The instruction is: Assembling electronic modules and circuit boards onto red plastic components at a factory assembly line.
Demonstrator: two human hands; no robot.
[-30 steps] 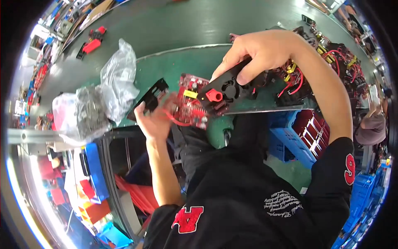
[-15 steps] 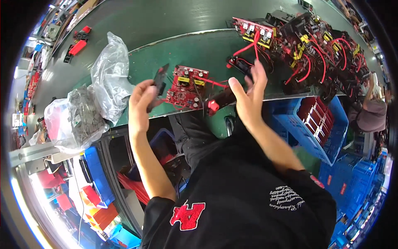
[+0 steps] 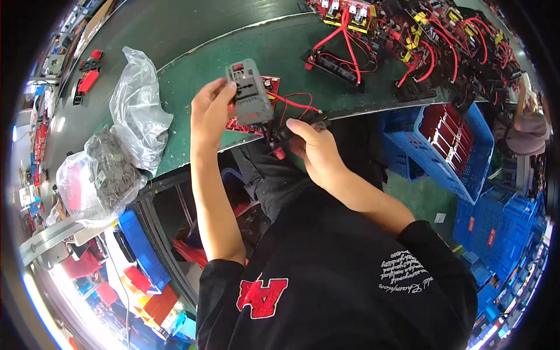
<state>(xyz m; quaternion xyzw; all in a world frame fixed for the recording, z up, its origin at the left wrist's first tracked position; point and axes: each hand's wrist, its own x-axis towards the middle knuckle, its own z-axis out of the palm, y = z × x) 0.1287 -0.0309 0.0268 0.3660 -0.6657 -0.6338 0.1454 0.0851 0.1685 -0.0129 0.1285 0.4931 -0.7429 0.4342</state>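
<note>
My left hand (image 3: 209, 114) grips a grey plastic panel (image 3: 252, 98) with cut-outs by its edge, tilted above the bench. Beneath the panel sits a red circuit board (image 3: 270, 84), mostly covered by it. Red wires (image 3: 297, 102) run from this board toward my right hand (image 3: 319, 153). That hand is closed on a black plastic end panel (image 3: 281, 135) with a red piece on it, over the bench's front edge. The panel's lower end comes close to the black part; whether they touch I cannot tell.
Another wired circuit board (image 3: 344, 18) and its black panel (image 3: 333, 69) lie farther right, before a heap of similar assemblies (image 3: 431, 44). Plastic bags (image 3: 140, 111) lie on the left. A blue crate (image 3: 408, 129) stands below the bench at right, near a person.
The grey panel has turned its broad side toward me and moved right over the circuit board. My right hand has come down and left, closing on the black end panel.
</note>
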